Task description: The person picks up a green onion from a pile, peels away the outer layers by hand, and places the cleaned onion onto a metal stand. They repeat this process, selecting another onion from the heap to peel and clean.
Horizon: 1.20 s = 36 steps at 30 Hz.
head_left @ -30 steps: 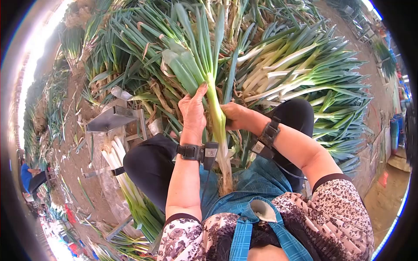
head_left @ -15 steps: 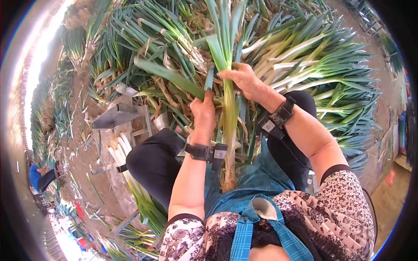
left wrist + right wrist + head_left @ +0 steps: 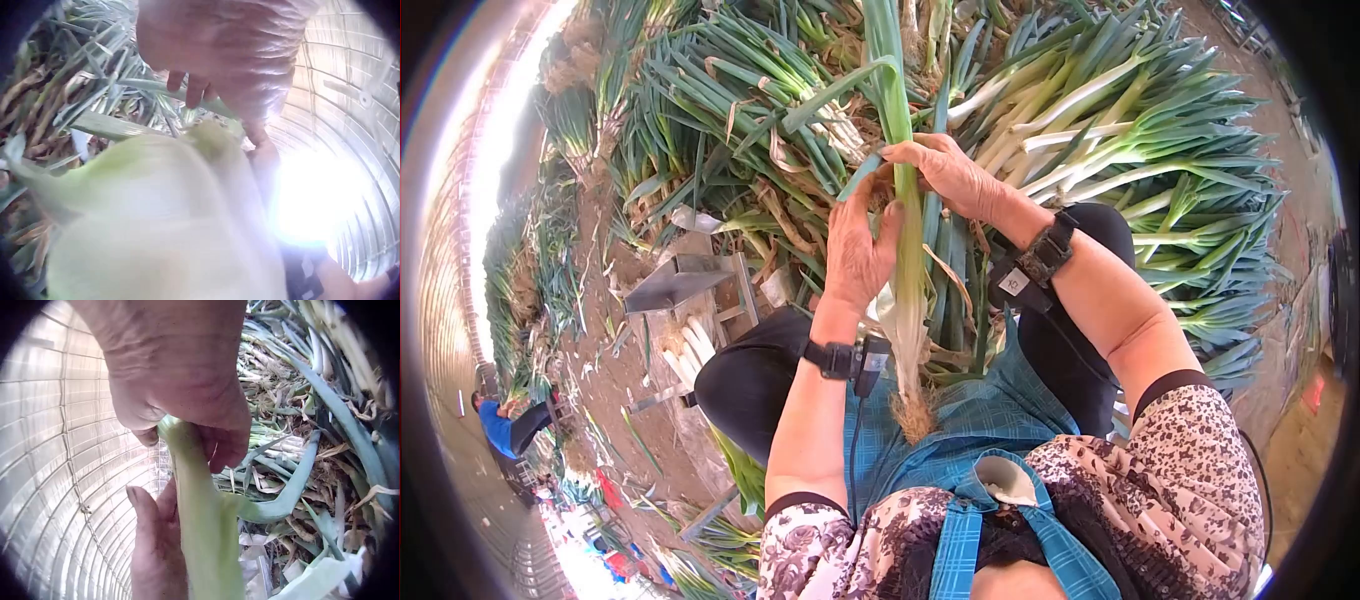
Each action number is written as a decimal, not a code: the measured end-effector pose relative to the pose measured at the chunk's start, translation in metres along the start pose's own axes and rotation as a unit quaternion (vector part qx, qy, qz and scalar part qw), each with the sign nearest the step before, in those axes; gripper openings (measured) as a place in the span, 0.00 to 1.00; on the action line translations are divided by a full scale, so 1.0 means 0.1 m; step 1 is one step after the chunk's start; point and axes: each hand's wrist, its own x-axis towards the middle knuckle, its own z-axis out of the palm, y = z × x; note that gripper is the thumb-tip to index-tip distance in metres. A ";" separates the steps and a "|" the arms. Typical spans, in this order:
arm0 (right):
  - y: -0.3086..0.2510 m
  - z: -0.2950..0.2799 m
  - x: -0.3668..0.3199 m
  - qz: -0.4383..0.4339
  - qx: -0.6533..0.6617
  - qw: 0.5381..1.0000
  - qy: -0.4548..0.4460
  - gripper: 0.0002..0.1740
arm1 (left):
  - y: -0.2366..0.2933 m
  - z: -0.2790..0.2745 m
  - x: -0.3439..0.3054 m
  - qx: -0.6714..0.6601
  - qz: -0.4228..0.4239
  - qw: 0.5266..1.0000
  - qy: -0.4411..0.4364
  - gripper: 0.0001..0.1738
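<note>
A long leek (image 3: 910,275) stands between the two hands, its stringy roots (image 3: 915,415) low against the blue apron and its green leaves at the top. My right hand (image 3: 962,182) grips its upper stalk, thumb across the front; the right wrist view shows the fingers curled round the stalk (image 3: 209,537). My left hand (image 3: 862,245) is beside the stalk, just lower, its fingertips close to it and its thumb apart from the fingers. A blue-green leaf strip lies by those fingers. In the left wrist view pale stalk layers (image 3: 156,219) blur the foreground below my left hand (image 3: 219,53).
Pale-stemmed leeks (image 3: 1090,130) are heaped at right. Untidy leeks with dry leaves (image 3: 750,90) lie ahead and left. A metal stand (image 3: 675,283) is by the left knee, near a bundle of white stems (image 3: 690,345). Another person in blue (image 3: 498,428) is at far left.
The leek has shifted slightly left since the last earlier frame. My left hand has risen and its thumb has spread from its fingers. The broad leaf it held no longer stretches out leftward.
</note>
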 end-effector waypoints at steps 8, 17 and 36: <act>-0.09 0.04 -0.17 0.024 0.129 0.991 -0.006 0.14 | -0.28 0.09 -0.43 -0.084 -0.172 0.965 -0.177 0.23; -0.08 -0.16 -0.01 -0.098 0.009 0.994 0.042 0.17 | -0.72 -0.07 -1.14 0.046 -0.160 0.976 -0.138 0.20; -0.50 -0.97 0.06 -0.107 0.121 0.901 0.402 0.20 | 0.81 -0.30 -1.35 -0.178 -0.227 0.927 -0.241 0.19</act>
